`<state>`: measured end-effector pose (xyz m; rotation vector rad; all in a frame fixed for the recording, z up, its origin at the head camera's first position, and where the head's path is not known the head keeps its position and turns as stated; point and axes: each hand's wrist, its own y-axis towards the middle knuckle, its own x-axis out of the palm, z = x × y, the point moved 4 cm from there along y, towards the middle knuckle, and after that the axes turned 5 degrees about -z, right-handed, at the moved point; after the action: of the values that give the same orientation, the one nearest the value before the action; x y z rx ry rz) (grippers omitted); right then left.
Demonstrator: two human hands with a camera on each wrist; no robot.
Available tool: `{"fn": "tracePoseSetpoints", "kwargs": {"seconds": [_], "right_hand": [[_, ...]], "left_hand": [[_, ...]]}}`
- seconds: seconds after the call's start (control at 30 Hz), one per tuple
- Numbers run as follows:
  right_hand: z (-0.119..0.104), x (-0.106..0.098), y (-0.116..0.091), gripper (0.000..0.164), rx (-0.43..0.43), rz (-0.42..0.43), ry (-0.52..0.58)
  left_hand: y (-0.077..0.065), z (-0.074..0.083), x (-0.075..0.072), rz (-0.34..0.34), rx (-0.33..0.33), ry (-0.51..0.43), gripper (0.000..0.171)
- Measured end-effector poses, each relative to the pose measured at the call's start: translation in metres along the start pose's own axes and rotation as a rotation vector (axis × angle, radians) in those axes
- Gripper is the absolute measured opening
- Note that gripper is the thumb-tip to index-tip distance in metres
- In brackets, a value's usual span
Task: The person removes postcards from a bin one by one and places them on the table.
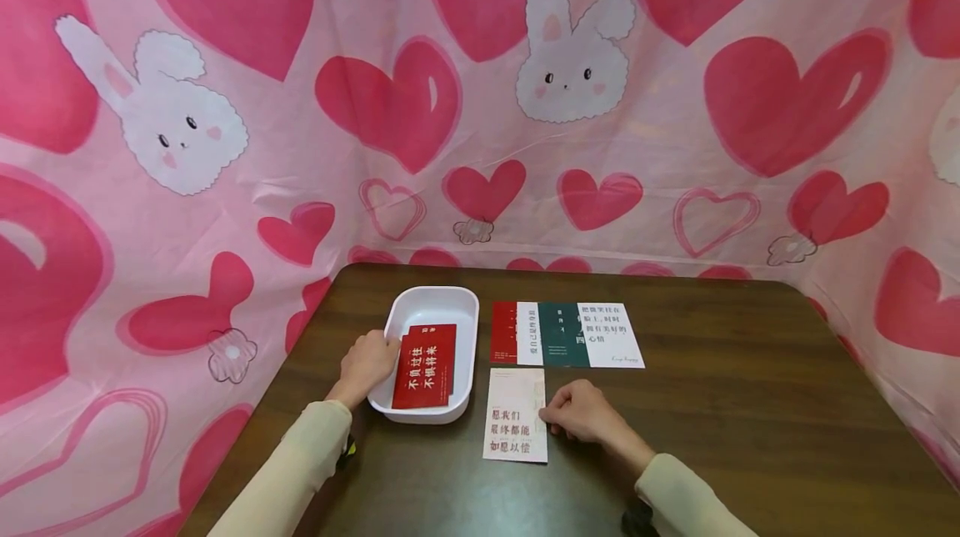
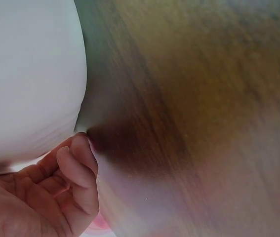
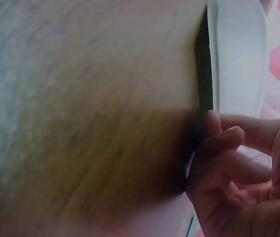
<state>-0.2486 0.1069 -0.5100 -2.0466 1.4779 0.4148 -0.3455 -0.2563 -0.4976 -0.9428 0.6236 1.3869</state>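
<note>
My left hand [image 1: 368, 365] grips the left rim of a white plastic tray [image 1: 470, 312]. The left wrist view shows its curled fingers against the white outer wall [image 2: 31, 79]. Inside the tray lie overlapping red cards [image 1: 423, 366] with white Chinese lettering. A pale pink card [image 1: 512, 391] with reddish lettering is just right of the tray. The right hand [image 1: 588, 414] pinches this card's right edge between thumb and finger. In the right wrist view that hand [image 3: 238, 177] appears close to the tabletop, its other fingers curled.
Beyond the pink card, a row of overlapping cards lies flat: red [image 1: 503, 335], white [image 1: 528, 328], dark green [image 1: 561, 338] and white [image 1: 613, 337]. They rest on a brown wooden table [image 1: 750, 404]. A pink cloth [image 1: 480, 137] with hearts and rabbits hangs around it.
</note>
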Motion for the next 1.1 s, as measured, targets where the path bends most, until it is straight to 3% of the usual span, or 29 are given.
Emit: {"fn": "tracePoseSetpoints", "kwargs": {"seconds": [0.1,0.3,0.53,0.73,1.1], "right_hand": [[-0.001,-0.002,-0.003,0.013,-0.035,-0.003,0.001],[-0.008,-0.002,-0.02,0.003,-0.196,-0.03,-0.107],[-0.013,0.007,-0.039,0.024,-0.319,-0.141,-0.302],[-0.009,0.017,-0.046,0.043,-0.334,-0.26,-0.416],[-0.008,0.02,-0.047,0.044,-0.315,-0.279,-0.395]], "left_hand": [[0.001,-0.001,0.0,-0.002,-0.001,0.003,0.036],[0.001,-0.001,0.0,0.0,-0.003,0.007,0.036],[0.001,0.0,0.0,0.022,-0.005,0.029,0.034],[0.0,0.002,-0.001,0.033,0.005,0.036,0.033],[0.002,0.0,-0.001,0.05,0.01,0.05,0.035]]}}
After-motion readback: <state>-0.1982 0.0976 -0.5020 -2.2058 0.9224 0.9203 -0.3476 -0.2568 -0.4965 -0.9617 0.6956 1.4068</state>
